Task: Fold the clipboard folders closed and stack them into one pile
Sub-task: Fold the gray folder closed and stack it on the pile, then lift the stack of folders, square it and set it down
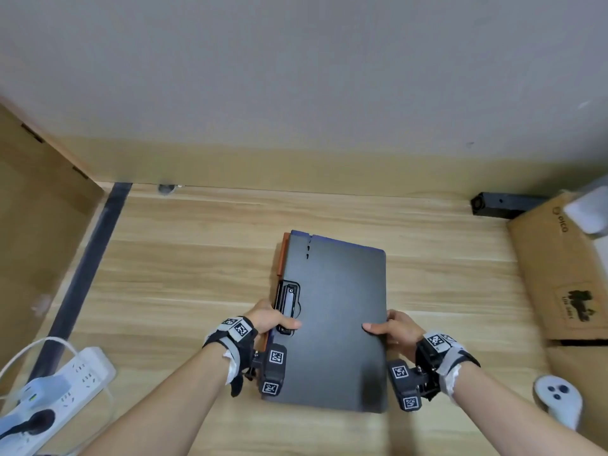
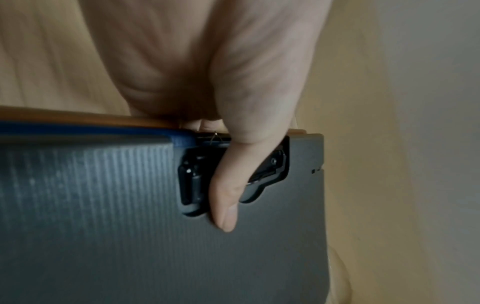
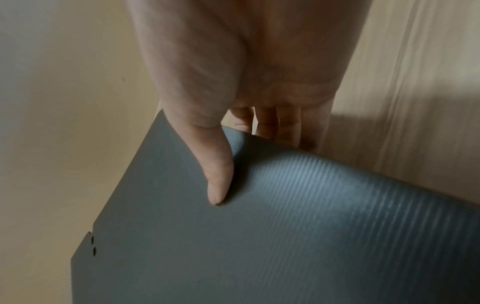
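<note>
A closed dark grey clipboard folder [image 1: 332, 324] lies on top of a pile in the middle of the wooden table. A blue folder edge [image 1: 342, 242] and an orange folder edge [image 1: 282, 258] peek out beneath it. My left hand [image 1: 269, 319] grips the pile's left edge, thumb [image 2: 226, 197] lying across the black clip [image 1: 288, 302], fingers under the edge. My right hand [image 1: 393, 330] grips the right edge, thumb [image 3: 217, 174] on the grey cover [image 3: 285, 236], fingers [image 3: 275, 125] beneath. The blue edge [image 2: 91, 130] and orange edge [image 2: 103, 120] also show in the left wrist view.
A white power strip [image 1: 56, 396] with plugs lies at the front left. A cardboard box [image 1: 559, 274] stands at the right, a white controller [image 1: 557, 401] in front of it. A black bar [image 1: 82, 281] runs along the left; the wall [image 1: 296, 93] rises behind the table.
</note>
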A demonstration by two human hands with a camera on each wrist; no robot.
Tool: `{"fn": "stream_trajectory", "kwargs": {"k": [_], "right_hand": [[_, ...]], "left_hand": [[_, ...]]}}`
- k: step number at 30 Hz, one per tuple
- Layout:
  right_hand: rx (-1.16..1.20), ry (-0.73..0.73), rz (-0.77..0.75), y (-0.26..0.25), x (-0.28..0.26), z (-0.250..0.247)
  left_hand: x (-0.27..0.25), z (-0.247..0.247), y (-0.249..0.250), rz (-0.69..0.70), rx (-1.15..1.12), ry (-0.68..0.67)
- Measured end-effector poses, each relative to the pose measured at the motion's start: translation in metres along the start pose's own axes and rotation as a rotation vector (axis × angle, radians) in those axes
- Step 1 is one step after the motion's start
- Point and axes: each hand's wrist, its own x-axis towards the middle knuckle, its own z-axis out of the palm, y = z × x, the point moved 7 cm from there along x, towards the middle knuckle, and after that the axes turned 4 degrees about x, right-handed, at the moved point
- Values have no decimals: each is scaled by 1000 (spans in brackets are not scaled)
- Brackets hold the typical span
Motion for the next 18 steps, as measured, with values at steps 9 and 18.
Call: {"fn": "stream_trajectory", "kwargs": {"k": [9, 18], "right_hand": [[19, 10, -232, -53, -32, -49], [-139, 259, -658, -159, -83, -89]], "left_hand": [[-154, 40, 147, 454, 58, 44], [-195, 34, 234, 605, 91, 321]]}}
